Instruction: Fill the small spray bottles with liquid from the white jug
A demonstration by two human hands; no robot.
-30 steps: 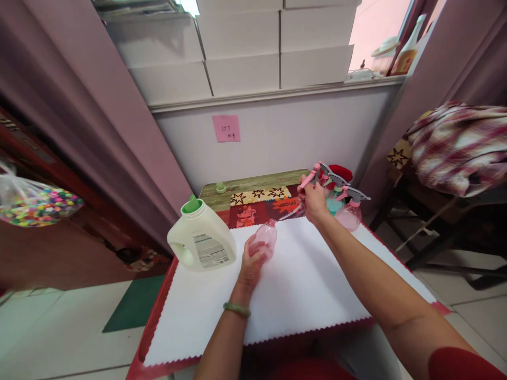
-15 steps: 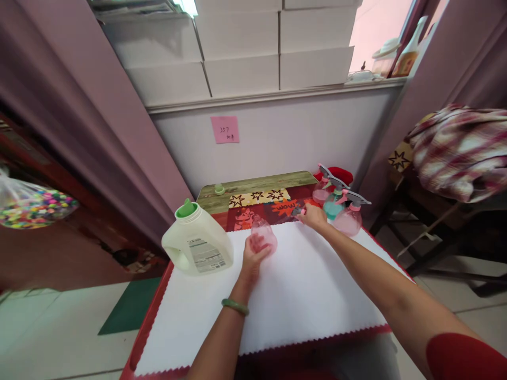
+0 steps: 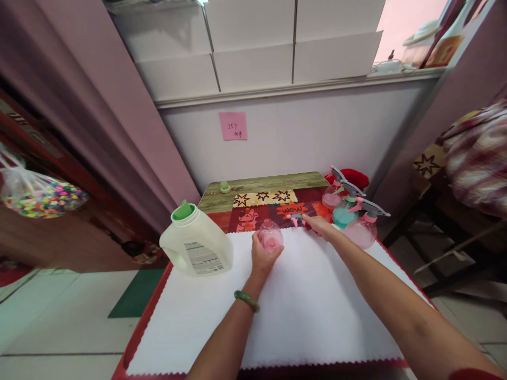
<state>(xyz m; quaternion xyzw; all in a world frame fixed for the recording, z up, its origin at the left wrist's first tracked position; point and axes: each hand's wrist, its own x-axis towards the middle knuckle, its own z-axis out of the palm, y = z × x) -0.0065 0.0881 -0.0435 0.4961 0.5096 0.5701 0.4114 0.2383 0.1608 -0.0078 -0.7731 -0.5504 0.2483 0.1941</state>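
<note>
My left hand [image 3: 264,255] is closed around a small pink see-through spray bottle [image 3: 273,236], which has no spray head on it and tilts a little. In my right hand [image 3: 318,224] is a grey and pink spray head [image 3: 296,218], gripped at its grey end just right of the bottle. A large pale jug [image 3: 208,245] with its green mouth [image 3: 182,211] uncapped stands left of my hands. Beyond my right wrist are several filled spray bottles with heads on: a pink one [image 3: 360,232], a teal one [image 3: 344,212] and another pink one [image 3: 330,197].
A white cloth [image 3: 301,316] covers the near part of the red-edged table. A green cap [image 3: 225,187] lies at the back left. Behind rises a wall with a pink note [image 3: 233,126]. A chair with plaid fabric [image 3: 479,158] stands at the right.
The spray head has been brought up off the table beside the bottle, its pink nozzle turned left. The bottle has tipped, showing more of its bottom or inside. The view has shifted slightly.
</note>
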